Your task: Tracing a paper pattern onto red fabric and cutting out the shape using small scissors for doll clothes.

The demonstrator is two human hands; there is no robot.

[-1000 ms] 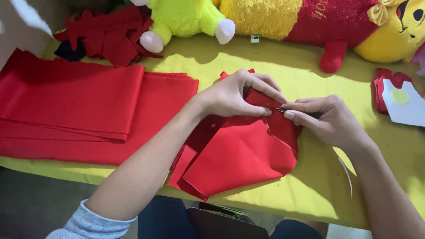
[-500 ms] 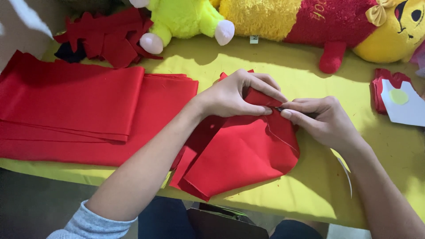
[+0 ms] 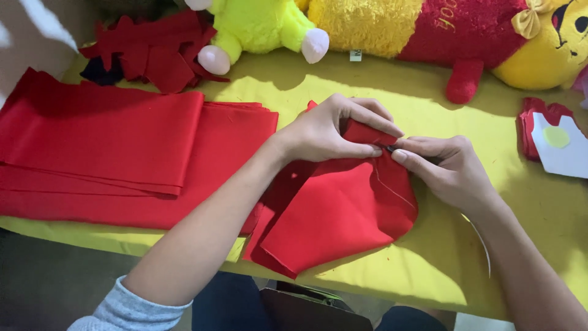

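Yellow cloth covers the whole table (image 3: 429, 270), and its near edge runs right along the person's lap, with something dark, maybe a bag, poking up just under it.

Closest in, a folded red fabric piece (image 3: 331, 220) lies on the yellow, its lower corner reaching almost to the near table edge. Both hands meet at its top edge: the left hand (image 3: 331, 132) has fingers curled and pinched down on a fold, and the right hand (image 3: 447, 168) is pinching the same edge from the other side, fingertips nearly touching the left ones. So both are closed on the cloth, not spread.

To the left sits a flat stack of red fabric sheets (image 3: 116, 153), touching the folded piece. Off at the right edge there's a white cut-out shape with a yellow dot (image 3: 560, 147), lying on more red scraps. Bare yellow between that and the right hand, and a bit more behind the hands.

Further back: a heap of red scraps (image 3: 153, 55) at left, a lime-green plush toy (image 3: 260, 27), then a big yellow and red plush (image 3: 465, 34) with a small white tag (image 3: 355, 55) hanging off it.
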